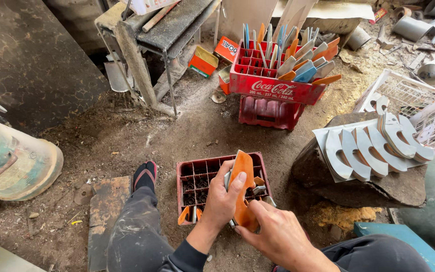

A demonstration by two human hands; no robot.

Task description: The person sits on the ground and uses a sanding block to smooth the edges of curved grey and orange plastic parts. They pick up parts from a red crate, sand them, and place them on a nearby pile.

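So the orange piece (pixel 243 189) is what I'm looking at here: a long, flat, slightly curved slab with rounded ends, kind of a dusty rust-orange, held upright over the little red crate (pixel 221 185) on the dirt floor. There's a bit of grey metal showing behind it on its left edge, can't tell exactly what that is.

My left hand (pixel 221 201) is wrapped around it from the left, thumb pressed across the front face, so it's clenched firmly on the piece. My right hand (pixel 273 234) comes in from below and pinches the lower end with the fingertips, so both are grasping the same thing.

The small crate under it has a divided grid, mostly hollow cells, with a couple of orange bits poking out of the front row.

Further out, two stacked red crates (pixel 273 90) hold a bunch of upright handles in orange, blue and grey. To the right, a fan of grey curved blades (pixel 373 148) lies on a flat rock (pixel 378 186), with a white plastic basket (pixel 419 108) just behind. My foot in a black sandal (pixel 145 175) is left of the small crate.
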